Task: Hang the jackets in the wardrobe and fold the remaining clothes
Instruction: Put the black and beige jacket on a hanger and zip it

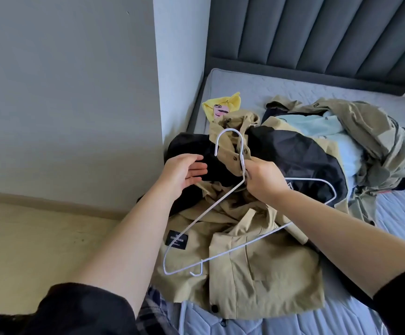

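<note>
My right hand (264, 177) grip clamps the white hanger (223, 221) neck plus khaki jacket (252, 269) collar; left hand (184, 174) open beside it. Hanger's end could snag the fabric below.

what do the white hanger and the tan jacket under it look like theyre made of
White hanger: probably metal wire with a smooth white coating; it is a thin, even rod bent into a hook and loops. Tan jacket: woven cloth, likely cotton or a blend, matte, with soft creases, stitched seams and snap buttons.
</note>
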Tool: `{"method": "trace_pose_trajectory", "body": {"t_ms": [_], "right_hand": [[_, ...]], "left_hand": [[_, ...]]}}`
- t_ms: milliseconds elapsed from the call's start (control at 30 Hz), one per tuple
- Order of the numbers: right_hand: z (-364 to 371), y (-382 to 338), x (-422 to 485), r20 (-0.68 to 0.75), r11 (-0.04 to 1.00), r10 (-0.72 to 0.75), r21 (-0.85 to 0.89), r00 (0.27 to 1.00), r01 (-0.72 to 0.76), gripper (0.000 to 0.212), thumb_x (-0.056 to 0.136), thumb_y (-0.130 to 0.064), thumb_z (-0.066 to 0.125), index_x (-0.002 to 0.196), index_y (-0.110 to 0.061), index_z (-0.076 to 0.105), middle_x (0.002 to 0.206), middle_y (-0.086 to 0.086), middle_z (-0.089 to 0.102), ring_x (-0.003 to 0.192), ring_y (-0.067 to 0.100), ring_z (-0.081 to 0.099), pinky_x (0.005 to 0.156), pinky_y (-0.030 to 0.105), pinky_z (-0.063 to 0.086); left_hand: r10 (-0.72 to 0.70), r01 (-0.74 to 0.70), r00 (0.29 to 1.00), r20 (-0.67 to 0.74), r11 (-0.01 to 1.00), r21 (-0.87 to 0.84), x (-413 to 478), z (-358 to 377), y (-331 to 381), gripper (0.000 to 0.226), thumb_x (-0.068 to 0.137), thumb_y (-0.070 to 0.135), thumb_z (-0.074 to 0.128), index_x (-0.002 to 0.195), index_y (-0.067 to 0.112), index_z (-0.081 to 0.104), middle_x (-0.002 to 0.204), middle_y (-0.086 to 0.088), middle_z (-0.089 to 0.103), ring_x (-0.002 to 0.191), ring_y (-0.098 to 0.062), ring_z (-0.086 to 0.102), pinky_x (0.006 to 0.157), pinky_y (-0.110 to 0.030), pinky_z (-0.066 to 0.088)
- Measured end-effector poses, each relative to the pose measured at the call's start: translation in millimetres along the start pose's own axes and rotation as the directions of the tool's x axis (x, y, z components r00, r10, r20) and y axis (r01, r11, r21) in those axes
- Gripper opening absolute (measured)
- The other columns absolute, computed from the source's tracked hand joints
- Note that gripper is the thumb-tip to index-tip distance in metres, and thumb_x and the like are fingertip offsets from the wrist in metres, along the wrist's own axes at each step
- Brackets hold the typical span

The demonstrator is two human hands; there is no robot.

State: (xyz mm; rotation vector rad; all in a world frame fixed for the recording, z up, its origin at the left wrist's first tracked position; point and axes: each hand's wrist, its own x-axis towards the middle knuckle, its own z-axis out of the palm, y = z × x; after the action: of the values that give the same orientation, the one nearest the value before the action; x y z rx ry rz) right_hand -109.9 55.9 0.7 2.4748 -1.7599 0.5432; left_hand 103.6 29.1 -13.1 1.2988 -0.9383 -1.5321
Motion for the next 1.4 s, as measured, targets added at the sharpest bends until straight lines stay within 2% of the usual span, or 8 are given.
{"method": "trace_pose_trajectory", "body": {"t_ms": [200, 300, 400, 600, 800, 967, 1167, 1400], "right_hand": [[-31, -32, -28, -0.046, 0.987, -0.118, 0.103, 0.992, 0.122, 0.015, 0.074, 0.012, 0.052, 0.07, -0.002, 0.055, 0.067, 0.003, 0.042, 0.059, 0.03, 0.044, 0.052, 0.033, 0.036], [-45, -44, -34, -0.059, 0.977, -0.157, 0.137, 0.986, 0.163, 0.029, 0.074, 0.013, 0.052, 0.068, -0.014, 0.044, 0.065, 0.0, 0.039, 0.057, 0.024, 0.038, 0.052, 0.026, 0.027], [-55, -44, -35, -0.016, 0.986, -0.152, 0.068, 0.988, 0.153, 0.012, 0.09, -0.004, 0.054, 0.08, -0.01, 0.055, 0.068, 0.005, 0.053, 0.063, 0.028, 0.051, 0.058, 0.027, 0.031], [-98, -32, -20, -0.425, 0.997, 0.076, 0.052, 0.902, -0.059, 0.031, 0.095, -0.026, 0.057, 0.069, -0.011, 0.05, 0.048, -0.001, 0.038, 0.042, 0.025, 0.035, 0.045, 0.024, 0.017], [-125, -20, 15, -0.481, 0.959, 0.253, 0.013, 0.839, -0.282, 0.043, 0.102, -0.034, 0.04, 0.088, 0.001, 0.062, 0.077, 0.024, 0.064, 0.066, 0.038, 0.054, 0.057, 0.034, 0.027], [-128, -10, 33, -0.427, 0.938, 0.288, -0.052, 0.857, -0.342, 0.041, 0.104, -0.033, 0.035, 0.092, -0.006, 0.063, 0.085, 0.019, 0.067, 0.074, 0.036, 0.057, 0.061, 0.033, 0.032], [-118, -2, 31, -0.372, 0.918, 0.255, -0.198, 0.892, -0.345, 0.036, 0.105, -0.025, 0.033, 0.096, -0.002, 0.059, 0.076, 0.021, 0.065, 0.062, 0.033, 0.051, 0.057, 0.034, 0.032], [-110, -2, 36, -0.383, 0.881, 0.33, -0.203, 0.863, -0.427, 0.028, 0.103, -0.016, 0.035, 0.096, -0.001, 0.058, 0.078, 0.019, 0.065, 0.062, 0.031, 0.049, 0.055, 0.032, 0.029]], "left_hand": [[-0.178, 0.166, 0.982, 0.069, 0.974, 0.156, -26, 17, 32, 0.048, 0.083, 0.061, 0.06, 0.092, 0.015, 0.066, 0.088, -0.005, 0.075, 0.076, -0.019, 0.073, 0.062, -0.03, 0.057], [-0.176, 0.172, 0.984, 0.004, 0.966, 0.191, -34, 27, 42, 0.033, 0.083, 0.041, 0.069, 0.098, 0.011, 0.065, 0.078, -0.005, 0.073, 0.059, -0.016, 0.071, 0.05, -0.026, 0.055], [-0.17, 0.172, 0.985, -0.026, 0.967, 0.19, -41, 23, 45, 0.017, 0.09, 0.022, 0.062, 0.101, 0.009, 0.062, 0.077, -0.006, 0.07, 0.057, -0.017, 0.069, 0.048, -0.025, 0.054], [-0.197, 0.183, 0.98, -0.014, 0.881, 0.437, -58, -13, 40, 0.014, 0.097, 0.016, 0.049, 0.098, 0.011, 0.062, 0.08, -0.003, 0.066, 0.07, -0.013, 0.064, 0.06, -0.024, 0.05], [-0.273, 0.183, 0.952, 0.142, 0.874, 0.45, -78, -34, 47, 0.013, 0.099, 0.013, 0.048, 0.09, 0.012, 0.057, 0.085, -0.005, 0.063, 0.081, -0.018, 0.062, 0.072, -0.026, 0.049], [-0.214, 0.177, 0.974, 0.073, 0.923, 0.341, -90, -50, 44, 0.014, 0.1, 0.012, 0.045, 0.097, 0.013, 0.058, 0.086, -0.006, 0.066, 0.081, -0.019, 0.064, 0.074, -0.028, 0.047], [-0.055, 0.117, 0.978, -0.2, 0.942, 0.313, -90, -54, 37, 0.013, 0.099, 0.019, 0.044, 0.098, 0.012, 0.054, 0.074, -0.005, 0.061, 0.06, -0.014, 0.06, 0.063, -0.026, 0.045], [0.069, 0.094, 0.963, -0.261, 0.821, 0.563, -85, -65, 36, 0.022, 0.099, 0.019, 0.045, 0.082, 0.008, 0.054, 0.067, -0.011, 0.062, 0.031, -0.005, 0.053, 0.036, -0.013, 0.034]]}}
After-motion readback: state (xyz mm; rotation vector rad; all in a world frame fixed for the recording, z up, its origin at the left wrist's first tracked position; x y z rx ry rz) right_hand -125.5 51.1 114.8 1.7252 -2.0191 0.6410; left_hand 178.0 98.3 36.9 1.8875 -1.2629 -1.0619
